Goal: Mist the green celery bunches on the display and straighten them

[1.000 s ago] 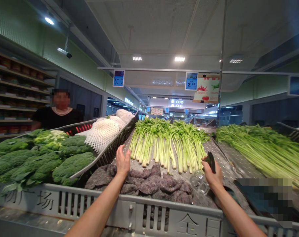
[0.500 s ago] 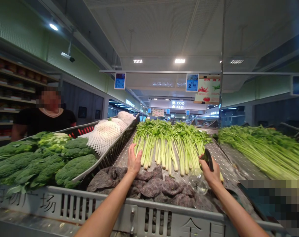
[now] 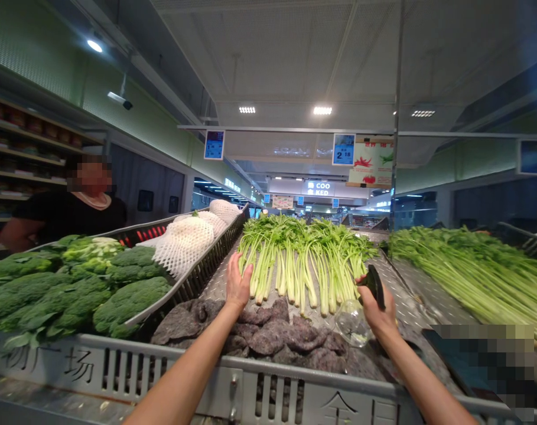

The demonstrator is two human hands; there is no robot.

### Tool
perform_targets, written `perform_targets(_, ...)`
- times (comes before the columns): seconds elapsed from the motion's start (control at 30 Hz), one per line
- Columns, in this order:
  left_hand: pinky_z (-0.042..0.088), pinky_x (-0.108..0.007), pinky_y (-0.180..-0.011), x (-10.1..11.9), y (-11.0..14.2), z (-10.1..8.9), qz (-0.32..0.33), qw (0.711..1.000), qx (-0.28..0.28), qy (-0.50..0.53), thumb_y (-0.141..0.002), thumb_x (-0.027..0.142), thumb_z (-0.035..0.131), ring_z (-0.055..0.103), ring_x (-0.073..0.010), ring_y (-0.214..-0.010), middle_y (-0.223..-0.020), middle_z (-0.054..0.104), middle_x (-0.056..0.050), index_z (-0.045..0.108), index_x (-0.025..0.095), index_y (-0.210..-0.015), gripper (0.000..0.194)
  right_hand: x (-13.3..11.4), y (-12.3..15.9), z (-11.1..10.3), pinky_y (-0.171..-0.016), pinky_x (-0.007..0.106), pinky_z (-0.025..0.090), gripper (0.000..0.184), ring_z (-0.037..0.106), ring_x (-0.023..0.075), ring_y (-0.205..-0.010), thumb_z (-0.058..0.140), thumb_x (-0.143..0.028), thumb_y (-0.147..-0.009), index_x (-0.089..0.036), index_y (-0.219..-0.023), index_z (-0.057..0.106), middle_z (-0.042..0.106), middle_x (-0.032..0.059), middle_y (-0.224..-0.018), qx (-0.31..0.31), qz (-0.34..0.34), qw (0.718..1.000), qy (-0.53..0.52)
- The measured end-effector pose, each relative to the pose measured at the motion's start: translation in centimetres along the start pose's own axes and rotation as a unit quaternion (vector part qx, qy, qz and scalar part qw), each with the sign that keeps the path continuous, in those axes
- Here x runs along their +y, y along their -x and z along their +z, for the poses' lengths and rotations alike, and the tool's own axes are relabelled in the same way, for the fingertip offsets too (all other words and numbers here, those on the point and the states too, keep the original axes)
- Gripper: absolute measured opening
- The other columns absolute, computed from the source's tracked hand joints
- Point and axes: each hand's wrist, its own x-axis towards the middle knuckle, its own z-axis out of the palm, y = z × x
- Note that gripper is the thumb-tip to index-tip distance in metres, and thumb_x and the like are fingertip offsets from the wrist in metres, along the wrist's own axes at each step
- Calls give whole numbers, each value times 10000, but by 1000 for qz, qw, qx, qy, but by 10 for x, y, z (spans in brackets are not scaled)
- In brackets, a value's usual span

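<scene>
Bunches of celery (image 3: 310, 268) lie side by side on a patterned metal shelf, leaves toward the back and cut stalk ends toward me. At their left edge is my left hand (image 3: 238, 282), empty, fingers apart and raised close to the outermost stalks; I cannot tell whether it touches them. My right hand (image 3: 381, 310) is closed around a spray bottle (image 3: 353, 323) with a clear, rounded body and a black head. The bottle is tilted near the right end of the stalks. Crumpled dark grey cloth (image 3: 281, 336) lies in front of the celery.
A grey slatted rail (image 3: 171, 366) runs along the front. On the left, broccoli (image 3: 133, 301) and produce in white foam nets (image 3: 186, 242) sit beside a black divider (image 3: 206, 262). A mirror (image 3: 463, 195) stands at right. A person (image 3: 73, 206) is beyond the broccoli.
The spray bottle's angle has shifted slightly in my right hand. My left hand stays beside the celery. The person at left has moved a little leftward, and the view has shifted slightly.
</scene>
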Motion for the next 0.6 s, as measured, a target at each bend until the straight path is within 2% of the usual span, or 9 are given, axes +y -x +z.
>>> perform_targets(0.13, 230, -408, -1021, 5, 2, 3, 21, 1000, -5, -9, -777, 410, 349, 306, -232, -1207, -1251, 374, -163, 394, 93, -1154, 494, 0, 1, 2, -707, 264, 383, 288, 536, 184, -789, 483, -337, -629, -199, -869, 566, 598, 14, -862, 15, -3, 1000, -6)
perform_targets(0.37, 220, -403, -1029, -2, 18, 8, 26, 999, -28, -24, -781, 409, 347, 294, -221, -1221, -1276, 358, -153, 393, 107, -1169, 494, 4, 13, 6, -711, 266, 396, 241, 549, 193, -784, 479, -329, -614, -193, -793, 566, 611, 33, -820, -34, 7, 999, -11)
perform_targets(0.6, 212, -416, -1029, -6, 24, 8, 36, 998, -39, -32, -788, 415, 329, 277, -222, -1228, -1290, 338, -164, 383, 97, -1175, 504, 11, 14, 8, -767, 281, 388, 286, 549, 203, -847, 481, -341, -619, -184, -846, 554, 609, 45, -885, -35, 0, 999, -10)
